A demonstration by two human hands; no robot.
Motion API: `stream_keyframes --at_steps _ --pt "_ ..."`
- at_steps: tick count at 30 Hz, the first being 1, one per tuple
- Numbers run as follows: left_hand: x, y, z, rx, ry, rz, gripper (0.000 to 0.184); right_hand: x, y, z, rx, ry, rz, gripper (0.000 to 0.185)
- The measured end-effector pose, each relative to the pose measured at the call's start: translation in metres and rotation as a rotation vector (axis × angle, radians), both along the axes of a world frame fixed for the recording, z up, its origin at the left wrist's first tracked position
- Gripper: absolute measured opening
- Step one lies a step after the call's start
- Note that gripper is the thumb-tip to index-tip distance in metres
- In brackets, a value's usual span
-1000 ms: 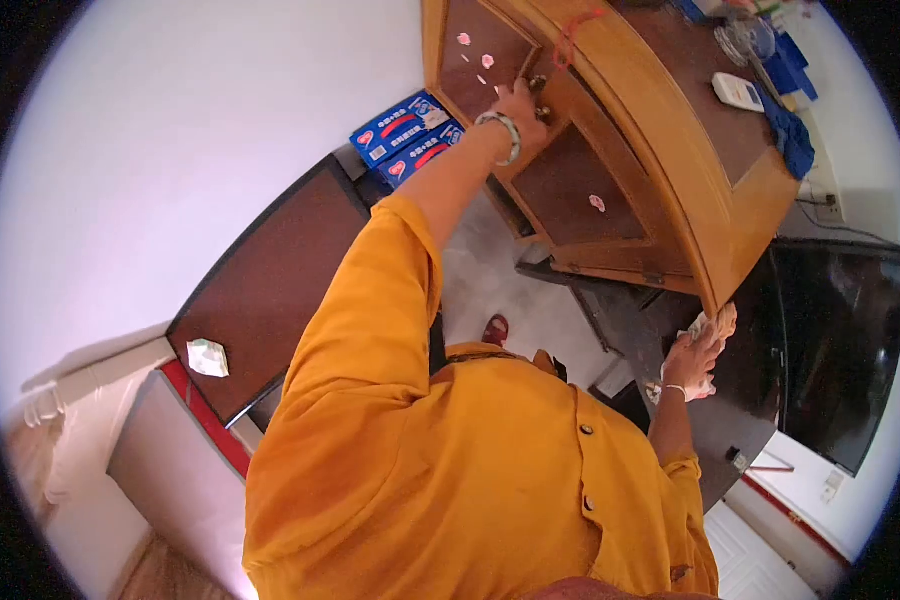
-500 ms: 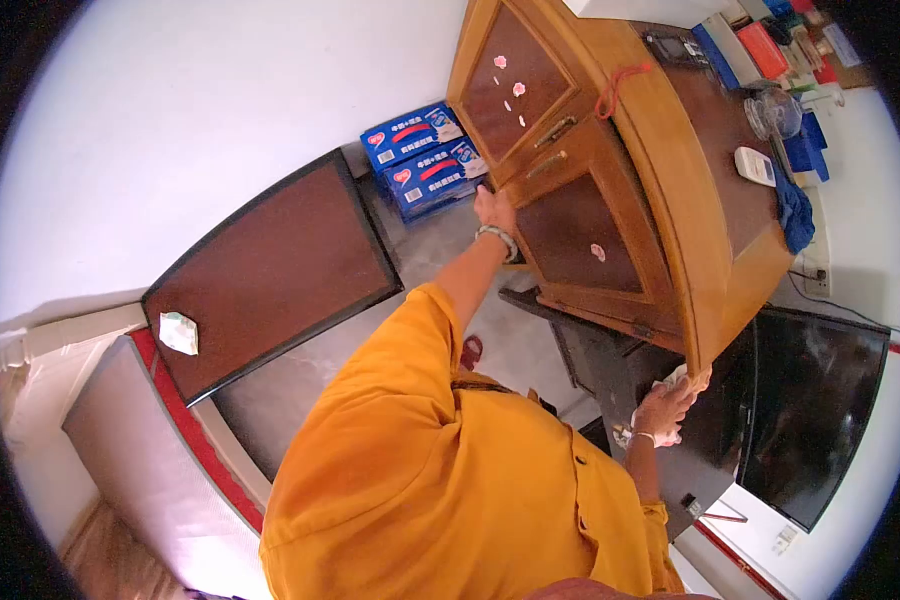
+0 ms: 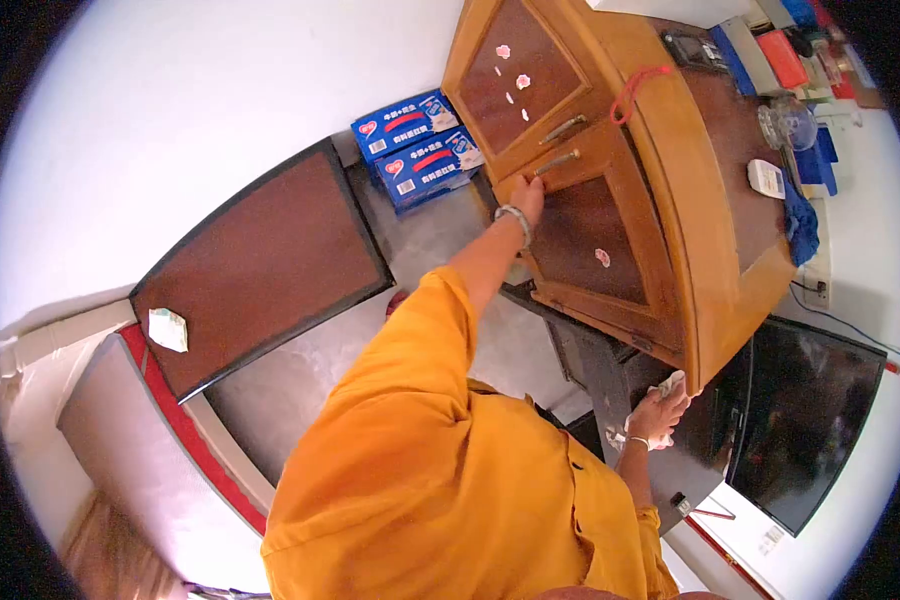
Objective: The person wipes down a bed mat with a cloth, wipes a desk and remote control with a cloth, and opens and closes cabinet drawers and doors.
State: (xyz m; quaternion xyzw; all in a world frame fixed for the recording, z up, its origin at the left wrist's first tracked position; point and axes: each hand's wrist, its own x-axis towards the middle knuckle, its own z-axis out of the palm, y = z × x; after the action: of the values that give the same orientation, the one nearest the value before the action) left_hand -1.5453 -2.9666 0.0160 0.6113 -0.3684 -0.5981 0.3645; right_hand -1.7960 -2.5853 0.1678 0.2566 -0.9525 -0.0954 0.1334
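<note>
A wooden cabinet (image 3: 690,250) with dark door panels stands in front of me. My left hand (image 3: 526,200), a bracelet at its wrist, has its fingers curled at the edge of one cabinet door (image 3: 588,235). That door's metal handle (image 3: 558,162) lies just beyond the fingertips. On the other side, my right hand (image 3: 656,416) is closed on a crumpled white cloth (image 3: 667,384). It is near the cabinet's front corner, above a dark panel; whether the cloth touches the cabinet I cannot tell.
Blue printed boxes (image 3: 425,170) are stacked by the wall. A dark brown board (image 3: 270,265) lies left, with a small packet (image 3: 168,329) on it. A black screen (image 3: 810,420) is at the right. On the cabinet top are a glass jar (image 3: 792,125) and a white device (image 3: 767,178).
My left hand has moved right, from the cabinet's edge beside the blue boxes to the door near its handle. My right hand, still with the cloth, has shifted slightly left.
</note>
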Motion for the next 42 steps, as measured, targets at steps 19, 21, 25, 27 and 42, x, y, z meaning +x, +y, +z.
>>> stream_keyframes --at_steps 19,21,25,27,42 --pt "0.074 -0.056 0.146 -0.574 -0.011 -0.46 0.038 0.216 -0.185 0.013 -0.498 -1.372 0.897 0.049" --pt "0.09 -0.049 0.148 -0.662 -0.027 -0.459 0.04 0.227 -0.243 0.012 -0.437 -1.166 1.09 0.055" --pt "0.11 -0.041 0.148 -0.699 -0.013 -0.486 0.046 0.248 -0.289 -0.001 -0.457 -1.22 0.846 0.059" --pt "0.116 -0.044 0.155 -0.721 -0.12 -0.518 0.047 0.248 -0.3 -0.022 -0.528 -1.222 0.78 0.06" --pt "0.097 -0.051 0.149 -0.847 -0.314 -0.513 0.037 0.251 -0.319 0.006 -0.664 -1.285 0.842 0.058"
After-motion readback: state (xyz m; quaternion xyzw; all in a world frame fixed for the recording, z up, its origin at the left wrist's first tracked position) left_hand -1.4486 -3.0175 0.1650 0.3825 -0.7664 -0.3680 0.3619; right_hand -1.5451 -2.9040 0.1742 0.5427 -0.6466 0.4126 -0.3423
